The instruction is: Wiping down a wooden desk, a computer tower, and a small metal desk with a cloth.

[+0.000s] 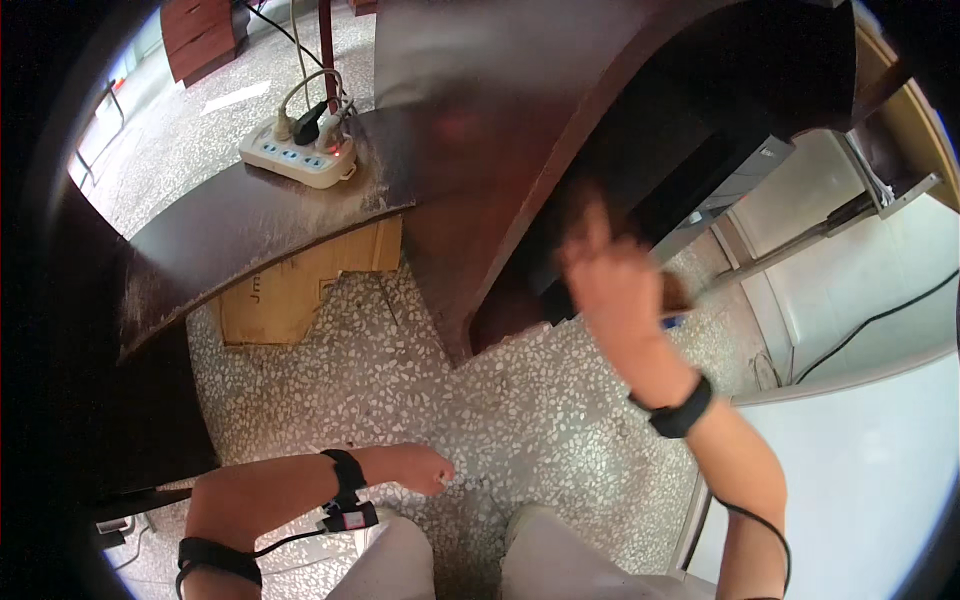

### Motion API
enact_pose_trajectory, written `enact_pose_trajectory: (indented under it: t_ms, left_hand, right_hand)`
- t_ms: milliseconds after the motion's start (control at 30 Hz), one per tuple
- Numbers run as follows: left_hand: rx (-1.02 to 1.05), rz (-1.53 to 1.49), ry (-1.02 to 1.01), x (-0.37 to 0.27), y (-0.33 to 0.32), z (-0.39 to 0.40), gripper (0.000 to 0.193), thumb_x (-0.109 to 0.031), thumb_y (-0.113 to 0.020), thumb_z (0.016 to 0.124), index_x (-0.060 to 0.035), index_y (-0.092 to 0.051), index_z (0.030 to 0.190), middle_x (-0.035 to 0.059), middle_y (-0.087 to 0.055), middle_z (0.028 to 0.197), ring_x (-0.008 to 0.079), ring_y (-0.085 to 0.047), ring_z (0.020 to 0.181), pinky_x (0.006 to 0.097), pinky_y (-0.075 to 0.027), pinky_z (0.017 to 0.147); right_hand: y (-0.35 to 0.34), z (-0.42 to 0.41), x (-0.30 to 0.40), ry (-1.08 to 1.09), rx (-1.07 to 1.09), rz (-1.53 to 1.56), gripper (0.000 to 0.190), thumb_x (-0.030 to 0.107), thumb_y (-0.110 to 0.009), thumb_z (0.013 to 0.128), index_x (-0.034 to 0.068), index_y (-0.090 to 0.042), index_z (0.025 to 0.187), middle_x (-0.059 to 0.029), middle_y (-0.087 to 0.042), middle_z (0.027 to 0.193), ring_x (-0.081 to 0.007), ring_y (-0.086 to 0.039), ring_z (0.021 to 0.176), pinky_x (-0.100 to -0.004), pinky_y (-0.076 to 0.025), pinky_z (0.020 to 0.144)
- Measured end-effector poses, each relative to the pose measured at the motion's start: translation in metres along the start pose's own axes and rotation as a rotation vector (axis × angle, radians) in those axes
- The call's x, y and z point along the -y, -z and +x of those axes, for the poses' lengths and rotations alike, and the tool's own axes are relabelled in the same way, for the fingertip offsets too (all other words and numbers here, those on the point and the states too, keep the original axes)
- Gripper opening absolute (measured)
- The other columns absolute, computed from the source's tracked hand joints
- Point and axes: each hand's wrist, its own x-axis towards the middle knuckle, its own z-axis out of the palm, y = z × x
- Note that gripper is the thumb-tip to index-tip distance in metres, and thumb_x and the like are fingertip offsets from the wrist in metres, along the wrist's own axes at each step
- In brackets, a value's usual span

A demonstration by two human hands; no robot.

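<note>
My right hand [615, 277] reaches into the dark opening of a brown wooden desk compartment [517, 217], beside a black computer case [739, 176]. Motion blurs its fingers; one or more point forward, and I cannot tell whether they touch anything. Below, my left hand [424, 469] hangs over the speckled terrazzo floor [420, 390], curled closed with nothing visible in it. Both wrists wear black straps, and a small black device with a cable sits near the left wrist. A white power strip [300, 154] with several plugs lies on a worn brown wooden board [277, 217].
A cardboard piece [277, 300] lies on the floor under the board. White panels [847, 450] and a metal drawer rail [795, 240] stand at the right, with a black cable [870, 322] along them. A wooden drawer cabinet [199, 37] is at the upper left.
</note>
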Motion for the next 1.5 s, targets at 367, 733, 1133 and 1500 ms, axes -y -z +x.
enact_pose_trajectory:
  t_ms: [367,733,1133,1500]
  left_hand:
    - [-0.034,-0.107,-0.078,0.005,0.018,-0.003,0.034,-0.029,-0.052,0.083,-0.0104,-0.052,0.111,0.0111,-0.059,0.099,0.0271,-0.056,0.091,0.038,-0.045,0.076]
    - [0.032,0.382,-0.194,-0.02,0.029,-0.007,0.036,-0.028,-0.051,0.081,-0.0091,-0.051,0.112,0.015,-0.058,0.099,0.0329,-0.056,0.089,0.0432,-0.045,0.075]
    - [-0.193,0.242,-0.096,-0.025,0.049,0.01,0.025,-0.022,-0.048,0.081,-0.0116,-0.054,0.103,0.0169,-0.06,0.085,0.0353,-0.058,0.081,0.0466,-0.044,0.07]
    - [-0.275,0.392,0.058,-0.025,0.072,-0.004,0.019,-0.024,-0.048,0.081,-0.0062,-0.055,0.08,0.0154,-0.058,0.069,0.0344,-0.057,0.067,0.044,-0.046,0.062]
  right_hand:
    - [0.018,0.022,-0.016,-0.078,-0.143,-0.011,0.025,0.016,-0.052,0.073,0.011,-0.059,0.096,-0.0141,-0.047,0.126,-0.0131,-0.053,0.055,-0.0271,-0.039,0.054]
    - [-0.048,-0.062,0.054,0.163,0.264,0.148,0.034,0.018,-0.054,0.073,0.008,-0.059,0.105,-0.0185,-0.041,0.13,-0.0168,-0.056,0.056,-0.0252,-0.041,0.055]
    - [0.006,-0.006,-0.008,-0.127,-0.26,0.025,0.031,0.02,-0.047,0.076,0.005,-0.06,0.099,-0.0152,-0.049,0.123,-0.025,-0.046,0.103,-0.0295,-0.034,0.086]
    - [-0.072,0.134,0.045,0.048,0.023,-0.233,0.047,0.023,-0.041,0.081,0.004,-0.045,0.124,-0.0128,-0.038,0.133,-0.0257,-0.026,0.128,-0.0413,-0.014,0.107]
